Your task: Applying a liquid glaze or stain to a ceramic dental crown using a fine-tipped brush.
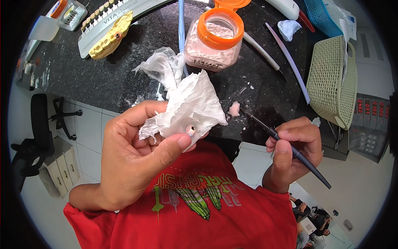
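My left hand (pixel 137 153) is closed on a crumpled white tissue (pixel 195 99) and a small dental crown (pixel 190 130). The crown sits between thumb and fingers, its dark hollow showing, with the tissue behind it. My right hand (pixel 296 149) pinches a thin black brush (pixel 300 156) like a pen. Its tip points left at a small pink mound of paste (pixel 234 108) on the dark worktop; whether the tip touches it I cannot tell. Beyond the tissue stands an open jar (pixel 213 41) of pale pink powder with an orange rim.
A yellow dental model (pixel 111 35) rests against a tooth shade guide (pixel 91 31) at far left. Several slim tools, including a purple stick (pixel 288 62), lie right of the jar. A woven basket (pixel 331 83) and a keypad device (pixel 369 124) with red digits are at right.
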Action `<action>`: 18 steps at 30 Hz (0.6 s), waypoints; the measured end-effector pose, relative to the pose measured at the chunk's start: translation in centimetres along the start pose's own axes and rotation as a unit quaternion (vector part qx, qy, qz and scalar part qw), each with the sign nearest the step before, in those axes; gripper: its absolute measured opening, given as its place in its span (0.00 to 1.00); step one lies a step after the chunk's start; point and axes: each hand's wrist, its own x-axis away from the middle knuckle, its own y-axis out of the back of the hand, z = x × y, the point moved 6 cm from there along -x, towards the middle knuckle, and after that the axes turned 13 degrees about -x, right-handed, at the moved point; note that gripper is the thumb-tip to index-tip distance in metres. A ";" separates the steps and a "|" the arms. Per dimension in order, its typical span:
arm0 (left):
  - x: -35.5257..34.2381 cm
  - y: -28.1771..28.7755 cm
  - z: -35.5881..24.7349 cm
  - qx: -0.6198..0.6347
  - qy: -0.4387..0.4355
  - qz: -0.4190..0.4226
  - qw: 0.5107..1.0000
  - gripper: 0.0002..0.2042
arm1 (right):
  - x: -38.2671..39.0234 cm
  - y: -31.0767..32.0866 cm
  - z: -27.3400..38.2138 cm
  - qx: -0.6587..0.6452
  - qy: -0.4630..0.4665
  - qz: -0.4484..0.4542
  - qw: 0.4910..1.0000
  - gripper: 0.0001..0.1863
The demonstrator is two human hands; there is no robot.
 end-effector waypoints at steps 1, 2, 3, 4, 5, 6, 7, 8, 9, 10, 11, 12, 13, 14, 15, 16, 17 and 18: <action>0.0 0.0 0.0 0.000 0.001 0.000 1.000 0.16 | 0.0 0.0 0.0 0.011 -0.005 0.002 1.000 0.06; 0.0 -0.1 0.0 0.001 0.003 -0.001 1.000 0.17 | 0.0 0.0 0.0 0.022 -0.010 0.004 1.000 0.06; 0.0 -0.1 0.1 0.001 0.005 -0.001 1.000 0.17 | 0.0 0.2 -0.1 0.022 -0.010 0.004 1.000 0.06; 0.0 -0.1 0.1 0.002 0.006 -0.002 1.000 0.17 | 0.0 0.0 0.0 0.048 0.003 0.034 0.998 0.06; 0.0 -0.1 0.1 0.003 0.003 0.001 1.000 0.17 | 0.0 -0.2 0.0 0.075 0.016 0.064 0.995 0.08; 0.0 -0.2 0.1 0.005 -0.001 0.002 1.000 0.17 | 0.1 -0.2 0.0 0.075 0.015 0.065 0.995 0.08; -0.1 -0.2 0.2 0.005 0.000 0.002 1.000 0.17 | 0.1 -0.2 0.0 0.072 0.016 0.060 0.995 0.08; -0.1 -0.3 0.1 0.006 -0.002 0.002 1.000 0.16 | 0.1 -0.2 0.0 0.070 0.018 0.056 0.996 0.09; -0.1 -0.3 0.0 0.008 -0.005 0.003 1.000 0.16 | 0.1 -0.3 0.0 0.069 0.018 0.057 0.996 0.09; -0.2 -0.3 0.0 0.008 -0.004 0.001 1.000 0.16 | 0.1 -0.1 0.0 0.039 0.023 0.040 0.998 0.06; -0.2 -0.3 0.0 -0.009 -0.007 0.008 1.000 0.16 | 0.1 0.0 0.0 0.009 0.029 0.024 0.999 0.06; -0.2 -0.3 0.0 -0.025 -0.010 0.014 1.000 0.17 | 0.1 0.1 0.0 0.006 0.029 0.025 0.999 0.06; -0.2 -0.2 0.1 -0.025 -0.010 0.011 1.000 0.17 | 0.2 0.2 0.2 -0.004 0.037 0.035 0.999 0.07; -0.2 -0.3 0.0 -0.024 -0.012 0.014 1.000 0.17 | 0.2 0.2 0.3 -0.015 0.045 0.044 0.998 0.09; -0.3 -0.4 -0.1 -0.023 -0.014 0.018 0.999 0.17 | 0.2 0.4 0.3 -0.018 0.045 0.046 0.998 0.09; -0.4 -0.5 -0.4 -0.022 -0.011 0.015 1.000 0.16 | 0.3 0.3 0.7 -0.060 0.077 0.075 0.992 0.10; -0.3 -0.5 -0.4 -0.023 -0.010 0.010 1.000 0.16 | 0.5 0.1 1.1 -0.103 0.109 0.104 0.983 0.12; -0.3 -0.6 -0.3 -0.019 -0.011 0.012 1.000 0.16 | 0.5 -0.6 1.7 -0.090 0.121 0.138 0.979 0.17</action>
